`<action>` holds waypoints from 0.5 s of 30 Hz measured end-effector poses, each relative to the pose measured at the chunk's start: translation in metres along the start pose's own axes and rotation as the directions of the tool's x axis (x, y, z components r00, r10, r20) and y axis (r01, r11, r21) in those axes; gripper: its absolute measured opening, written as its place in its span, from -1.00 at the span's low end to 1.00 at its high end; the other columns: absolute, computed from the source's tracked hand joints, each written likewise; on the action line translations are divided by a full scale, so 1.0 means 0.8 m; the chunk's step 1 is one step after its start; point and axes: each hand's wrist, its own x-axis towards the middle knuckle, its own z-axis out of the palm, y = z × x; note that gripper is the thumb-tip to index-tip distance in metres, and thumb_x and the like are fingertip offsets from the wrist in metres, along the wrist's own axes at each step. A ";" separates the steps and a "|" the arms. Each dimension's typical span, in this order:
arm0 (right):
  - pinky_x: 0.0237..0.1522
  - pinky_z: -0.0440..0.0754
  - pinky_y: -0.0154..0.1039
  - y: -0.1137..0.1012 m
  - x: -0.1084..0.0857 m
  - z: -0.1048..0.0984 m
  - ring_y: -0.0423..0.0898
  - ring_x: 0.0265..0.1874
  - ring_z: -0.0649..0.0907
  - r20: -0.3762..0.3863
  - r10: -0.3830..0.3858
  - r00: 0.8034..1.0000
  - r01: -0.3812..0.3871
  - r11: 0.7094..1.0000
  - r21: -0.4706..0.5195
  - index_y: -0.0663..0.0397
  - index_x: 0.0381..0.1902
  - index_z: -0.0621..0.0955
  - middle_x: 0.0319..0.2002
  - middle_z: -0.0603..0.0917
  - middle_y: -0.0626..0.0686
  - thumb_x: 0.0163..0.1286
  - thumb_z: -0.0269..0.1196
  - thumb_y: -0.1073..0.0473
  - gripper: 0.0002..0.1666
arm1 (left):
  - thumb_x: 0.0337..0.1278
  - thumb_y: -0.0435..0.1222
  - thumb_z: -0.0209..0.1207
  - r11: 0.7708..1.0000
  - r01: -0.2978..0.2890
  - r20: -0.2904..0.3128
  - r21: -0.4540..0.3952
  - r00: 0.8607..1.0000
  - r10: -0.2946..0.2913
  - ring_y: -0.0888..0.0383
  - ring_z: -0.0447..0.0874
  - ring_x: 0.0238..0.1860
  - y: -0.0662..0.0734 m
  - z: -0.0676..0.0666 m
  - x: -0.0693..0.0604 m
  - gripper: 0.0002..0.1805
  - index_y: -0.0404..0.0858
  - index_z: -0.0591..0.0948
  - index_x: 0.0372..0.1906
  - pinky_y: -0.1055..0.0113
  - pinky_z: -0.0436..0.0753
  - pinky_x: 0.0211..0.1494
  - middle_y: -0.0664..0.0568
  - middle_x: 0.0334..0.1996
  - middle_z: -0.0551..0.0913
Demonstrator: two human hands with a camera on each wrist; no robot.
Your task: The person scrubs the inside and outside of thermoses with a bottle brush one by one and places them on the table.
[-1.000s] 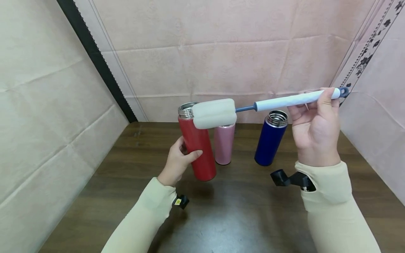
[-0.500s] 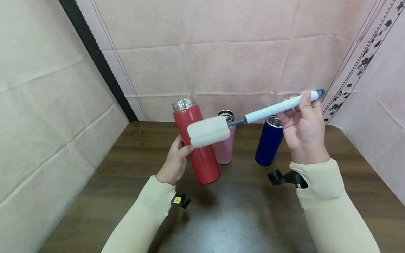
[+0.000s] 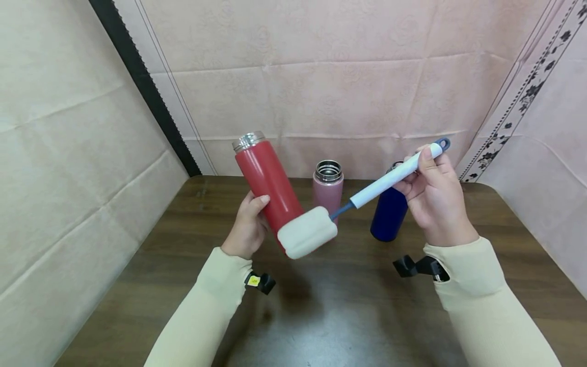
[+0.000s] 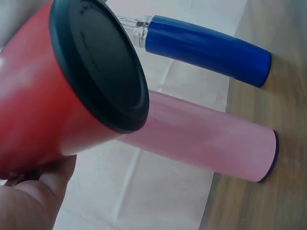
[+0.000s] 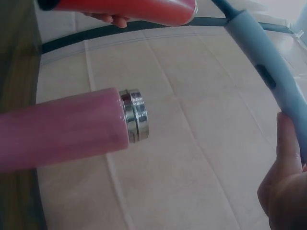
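My left hand grips a red bottle round its side. The bottle has no lid and is tilted, its steel mouth up and to the left. Its black base shows in the left wrist view, lifted off the table. In my right hand is a sponge bottle brush, held near the loop end of its pale blue handle. The brush's white sponge head points down-left and covers the red bottle's lower end in the head view; I cannot tell whether they touch.
Behind stands a pink bottle, lidless and upright, partly behind the brush. To its right is a dark blue bottle, its top mostly hidden by the brush handle and right hand. The wooden table is enclosed by pale cloth walls.
My left hand has raised the red bottle and tipped its mouth further left. The right hand has moved left with the brush, whose sponge head has swung down from the bottle's mouth.
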 end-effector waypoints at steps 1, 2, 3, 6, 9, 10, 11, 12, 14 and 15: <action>-0.42 0.68 -0.23 0.000 -0.001 -0.001 -0.06 -0.48 0.60 0.019 0.002 1.000 -0.002 1.000 -0.013 0.21 -0.23 0.39 -0.42 0.52 0.11 0.42 0.06 0.17 -0.82 | 0.09 -0.21 -0.03 1.000 0.000 0.000 -0.011 1.000 0.000 0.15 0.51 0.02 0.000 0.000 0.001 -0.46 -0.15 0.24 0.23 0.30 0.63 -0.04 0.06 0.03 0.47; -0.43 0.68 -0.23 -0.001 -0.002 -0.003 -0.07 -0.48 0.60 0.035 0.004 0.999 -0.003 1.000 -0.029 0.22 -0.24 0.40 -0.41 0.53 0.10 0.43 0.06 0.17 -0.82 | 0.10 -0.20 -0.03 1.000 0.000 -0.001 -0.023 1.000 0.000 0.15 0.50 0.03 0.000 0.000 0.002 -0.46 -0.13 0.24 0.24 0.30 0.63 -0.04 0.07 0.03 0.47; -0.43 0.68 -0.23 -0.001 -0.003 -0.003 -0.07 -0.48 0.61 0.047 0.007 0.999 -0.005 0.999 -0.038 0.22 -0.24 0.42 -0.40 0.53 0.11 0.43 0.06 0.17 -0.82 | 0.11 -0.20 -0.04 1.000 -0.002 -0.002 -0.031 1.000 0.002 0.15 0.50 0.03 0.000 -0.001 0.003 -0.47 -0.13 0.24 0.24 0.30 0.63 -0.04 0.07 0.03 0.47; -0.41 0.69 -0.24 -0.001 -0.005 -0.003 -0.08 -0.45 0.63 0.076 0.017 0.997 -0.011 0.996 -0.087 0.23 -0.22 0.45 -0.37 0.54 0.10 0.44 0.05 0.18 -0.82 | 0.11 -0.21 -0.03 0.999 -0.002 0.000 -0.049 1.000 0.002 0.16 0.51 0.02 0.000 -0.002 0.004 -0.46 -0.10 0.24 0.25 0.29 0.63 -0.03 0.08 0.03 0.47; -0.39 0.70 -0.22 -0.002 -0.005 -0.001 -0.07 -0.41 0.66 0.096 0.017 0.995 -0.008 0.995 -0.103 0.23 -0.21 0.45 -0.34 0.55 0.10 0.44 0.04 0.19 -0.83 | 0.09 -0.20 0.00 0.999 0.013 0.004 -0.047 1.000 -0.013 0.17 0.54 0.00 0.000 -0.003 0.003 -0.44 -0.10 0.24 0.25 0.28 0.63 -0.03 0.08 0.02 0.49; -0.38 0.71 -0.21 -0.002 -0.004 0.001 -0.06 -0.39 0.67 0.097 0.016 0.995 -0.007 0.995 -0.098 0.23 -0.20 0.44 -0.34 0.55 0.11 0.44 0.04 0.19 -0.83 | 0.08 -0.19 0.00 0.999 0.018 0.009 -0.042 1.000 -0.018 0.17 0.54 0.00 -0.001 -0.002 0.003 -0.43 -0.11 0.23 0.26 0.28 0.63 -0.03 0.08 0.02 0.49; -0.37 0.71 -0.21 -0.003 -0.003 0.002 -0.05 -0.38 0.67 0.094 0.013 0.995 -0.005 0.996 -0.086 0.23 -0.20 0.43 -0.34 0.55 0.11 0.44 0.05 0.19 -0.83 | 0.08 -0.19 0.01 0.999 0.027 0.013 -0.040 1.000 -0.027 0.17 0.54 0.00 -0.001 -0.002 0.003 -0.42 -0.11 0.23 0.26 0.28 0.63 -0.02 0.08 0.02 0.49; -0.38 0.71 -0.21 -0.003 -0.001 0.004 -0.05 -0.39 0.67 0.085 0.009 0.996 -0.002 0.997 -0.073 0.22 -0.20 0.42 -0.34 0.55 0.11 0.43 0.05 0.19 -0.83 | 0.08 -0.19 0.01 0.999 0.039 0.021 -0.037 0.999 -0.038 0.17 0.53 0.01 -0.001 -0.002 0.002 -0.42 -0.11 0.23 0.27 0.28 0.63 -0.01 0.08 0.03 0.49; -0.38 0.71 -0.20 -0.005 0.003 0.008 -0.04 -0.39 0.67 0.058 0.002 0.998 0.000 0.999 -0.035 0.22 -0.19 0.38 -0.35 0.53 0.12 0.43 0.06 0.18 -0.82 | 0.07 -0.20 0.02 0.998 0.061 0.043 -0.033 0.997 -0.060 0.16 0.51 0.03 -0.003 -0.002 0.002 -0.40 -0.11 0.22 0.27 0.28 0.61 0.02 0.07 0.05 0.47; -0.40 0.71 -0.19 -0.005 0.006 0.010 -0.03 -0.40 0.67 0.036 -0.001 0.999 0.002 1.000 -0.010 0.22 -0.19 0.37 -0.36 0.53 0.13 0.42 0.06 0.18 -0.82 | 0.07 -0.20 0.03 0.997 0.072 0.059 -0.031 0.996 -0.070 0.16 0.49 0.05 -0.003 -0.002 0.001 -0.40 -0.10 0.21 0.28 0.28 0.61 0.03 0.07 0.07 0.46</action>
